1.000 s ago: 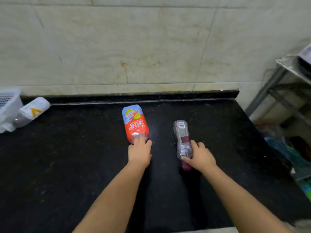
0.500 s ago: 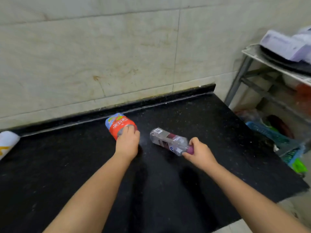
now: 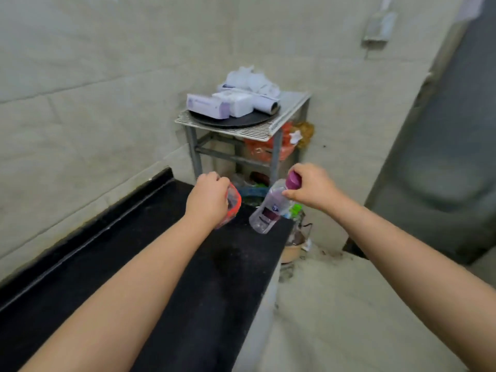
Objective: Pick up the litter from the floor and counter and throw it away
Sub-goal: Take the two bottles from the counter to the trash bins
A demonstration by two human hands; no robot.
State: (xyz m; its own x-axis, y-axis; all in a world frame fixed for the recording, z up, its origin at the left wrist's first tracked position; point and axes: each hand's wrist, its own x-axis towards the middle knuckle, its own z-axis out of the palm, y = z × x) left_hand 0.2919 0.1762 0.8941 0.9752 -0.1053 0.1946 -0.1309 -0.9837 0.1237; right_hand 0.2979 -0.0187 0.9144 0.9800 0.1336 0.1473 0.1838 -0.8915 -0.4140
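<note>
The desk (image 3: 150, 277) runs along the wall on the left, floor (image 3: 349, 318) to its right. Above its far end the left hand (image 3: 208, 201) holds a labelled bottle (image 3: 234, 204); just right of it, past the desk's edge, the right hand (image 3: 312, 187) holds a clear bottle (image 3: 268, 209) by its cap. Beyond both stands a metal rack (image 3: 241, 130) in the far corner, with boxes (image 3: 222, 103) on its top shelf

Two bare forearms, no sleeves, no jewellery
</note>
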